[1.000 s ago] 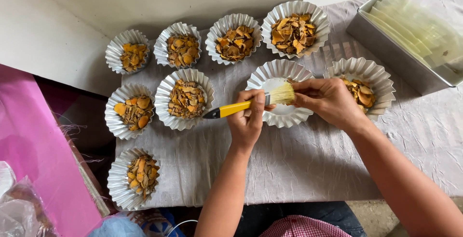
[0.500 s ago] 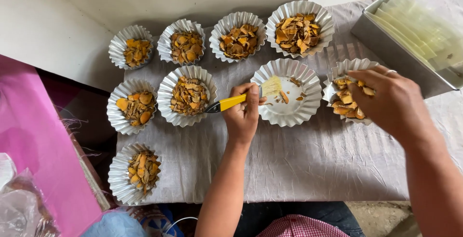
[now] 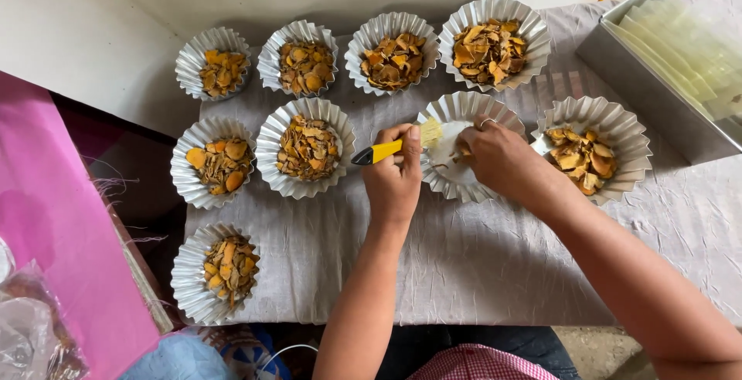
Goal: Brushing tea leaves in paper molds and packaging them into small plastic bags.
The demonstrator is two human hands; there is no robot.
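Gripping the yellow-handled pastry brush, your left hand holds its bristles over the fluted silver foil cup at table centre. Your right hand, fingers pinched narrow, drops orange dried slices into it. A filled foil cup sits at three o'clock.

We see no labels, signs or screens here — only a little packaging at the edges. At the bottom left corner lies a crumpled clear plastic bag, its contents too blurred to tell, just beside a broad flat pink sheet that runs down the left side. At the upper right stands a rectangular grey metal tin holding a row of pale yellowish, translucent sleeves packed on edge — we cannot tell what they are made of.
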